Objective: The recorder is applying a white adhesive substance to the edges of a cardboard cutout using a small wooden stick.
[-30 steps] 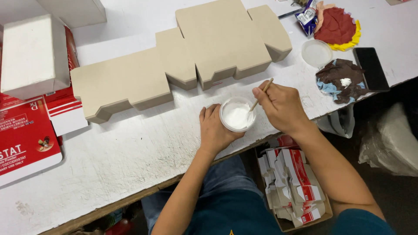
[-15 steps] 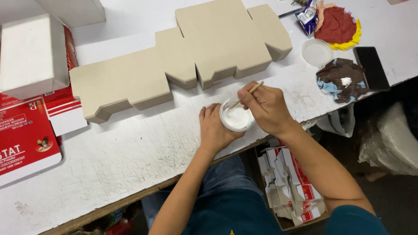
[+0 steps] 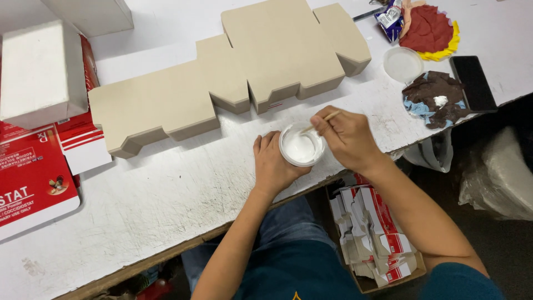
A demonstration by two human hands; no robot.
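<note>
Left hand: the left hand (image 3: 273, 164) is curling around the near-left side of the small round white tub of white paste (image 3: 301, 146), fingers partly closed against its wall and steadying it
Right hand: the right hand (image 3: 347, 137) is pinching a thin tan wooden stick (image 3: 320, 120) between closed fingertips, the stick's lower end dipping into the tub
Tub position: the tub is sitting on the scuffed white worktable (image 3: 166, 194) close to its near edge, just in front of the flat unfolded tan cardboard carton blank (image 3: 233, 78)
Carton blank: it is lying plain side up, stretching left and beyond the tub
Round lid: a translucent white round lid (image 3: 403, 64) is lying right of and beyond the tub, well apart from it
Rags: a dark brown and blue rag bundle (image 3: 436, 99) is resting right of the tub, beside a black flat phone (image 3: 472, 83)
Printed sheets: red and white printed carton sheets (image 3: 33, 178) are lying far left of the tub, a closed white rectangular box (image 3: 41, 72) sitting beyond them
Below the table: a brown open box of folded red and white cartons (image 3: 372, 239) is standing under the edge, nearer than the tub
</note>
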